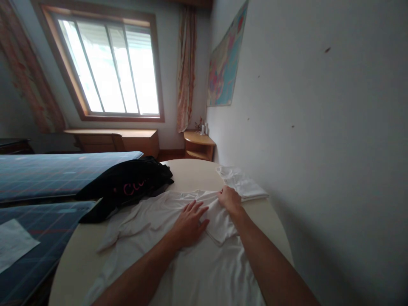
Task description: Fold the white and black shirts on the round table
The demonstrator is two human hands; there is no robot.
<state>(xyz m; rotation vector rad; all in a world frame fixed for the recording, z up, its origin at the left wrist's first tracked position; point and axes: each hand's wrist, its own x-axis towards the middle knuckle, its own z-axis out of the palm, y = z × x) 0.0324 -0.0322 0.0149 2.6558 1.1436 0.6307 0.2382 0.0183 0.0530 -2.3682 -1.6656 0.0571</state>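
Laid out across a pale round table, a white T-shirt, neckline toward the far edge, body running toward the viewer and out of the bottom of view. Resting palm down on the upper chest, a bare left hand, fingers spread apart. Near it, at the shoulder to the right of the neckline, a bare right hand, fingers curled in and pinching the shirt's edge (thumb hard to make out). Just beyond, by the table's right edge, a folded white cloth. At the table's far left, beside the shirt, a black fabric item with pink lettering, only partly readable. Farther left, two blue plaid mattresses. Behind, a bright wood-framed window, a patterned curtain, a wooden corner shelf and, on the right-hand wall, a colourful map.
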